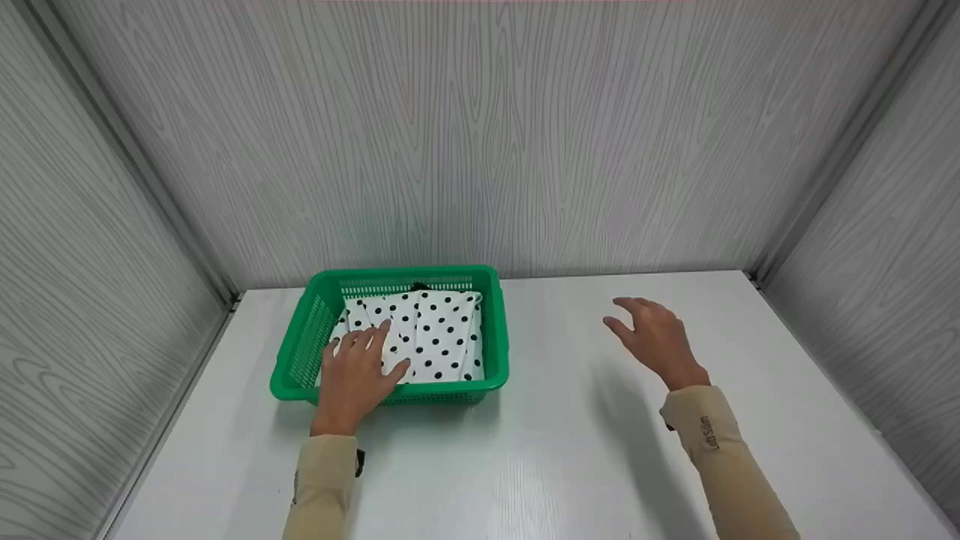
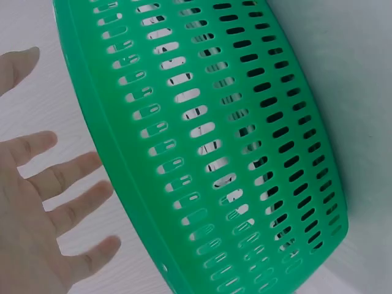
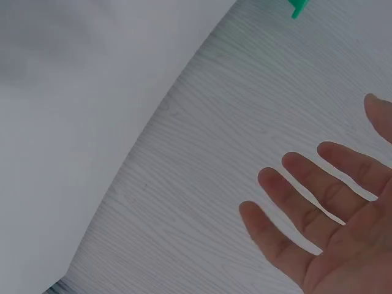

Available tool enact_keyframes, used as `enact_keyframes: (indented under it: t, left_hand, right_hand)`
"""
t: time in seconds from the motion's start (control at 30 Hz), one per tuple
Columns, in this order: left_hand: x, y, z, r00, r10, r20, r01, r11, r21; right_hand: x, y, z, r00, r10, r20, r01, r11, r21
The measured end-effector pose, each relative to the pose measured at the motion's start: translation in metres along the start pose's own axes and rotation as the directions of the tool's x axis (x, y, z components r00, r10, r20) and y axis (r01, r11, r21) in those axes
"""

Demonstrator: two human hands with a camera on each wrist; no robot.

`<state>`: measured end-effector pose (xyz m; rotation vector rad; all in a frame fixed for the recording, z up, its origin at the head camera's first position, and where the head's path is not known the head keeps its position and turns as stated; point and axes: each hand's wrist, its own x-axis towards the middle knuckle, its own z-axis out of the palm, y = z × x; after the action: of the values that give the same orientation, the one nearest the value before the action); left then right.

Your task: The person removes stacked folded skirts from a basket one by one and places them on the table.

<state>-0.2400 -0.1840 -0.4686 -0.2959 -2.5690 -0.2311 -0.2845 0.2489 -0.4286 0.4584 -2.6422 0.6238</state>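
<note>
Looking down from afar through the head camera, I find the green rectangular plastic basket (image 1: 497,330) standing on the smooth white table (image 1: 555,465), left of centre and near the grey wood-grained wall (image 1: 480,135). Inside lies the white cloth with black polka dots (image 1: 441,337), creased and fairly flat, probably kept in by the basket's sides. A small black thing (image 1: 420,286) shows behind it; I cannot tell what. The bare left hand (image 1: 352,384) is over the basket's near side, fingers spread apart, holding nothing; I judge that the table alone bears the basket. The bare right hand (image 1: 658,341) hovers well apart, to the basket's right, fingers slightly bent with gaps between, gripping nothing; its shadow (image 1: 626,420) suggests it is raised off the table.
</note>
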Motion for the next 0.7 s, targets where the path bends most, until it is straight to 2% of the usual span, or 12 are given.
enact_keyframes:
  t: [0.1,0.27,0.47,0.7]
  left_hand:
    - [0.001,-0.001,0.0,0.999,0.014,-0.034,-0.014,1.0,0.009]
    - [0.001,-0.006,-0.002,1.0,-0.008,-0.012,0.008,1.0,0.008]
    - [0.0,-0.01,0.0,0.999,-0.005,-0.032,0.005,1.0,-0.001]
    - [-0.001,-0.014,0.003,0.999,-0.022,-0.036,0.021,0.999,-0.028]
  right_hand:
    - [0.005,-0.006,0.007,0.991,-0.071,-0.112,0.072,0.997,0.004]
    - [0.013,-0.023,0.019,0.977,-0.121,-0.176,0.134,0.989,0.066]
    - [0.023,-0.045,0.034,0.97,-0.152,-0.192,0.176,0.977,0.119]
    - [0.031,-0.071,0.05,0.977,-0.13,-0.17,0.164,0.965,0.202]
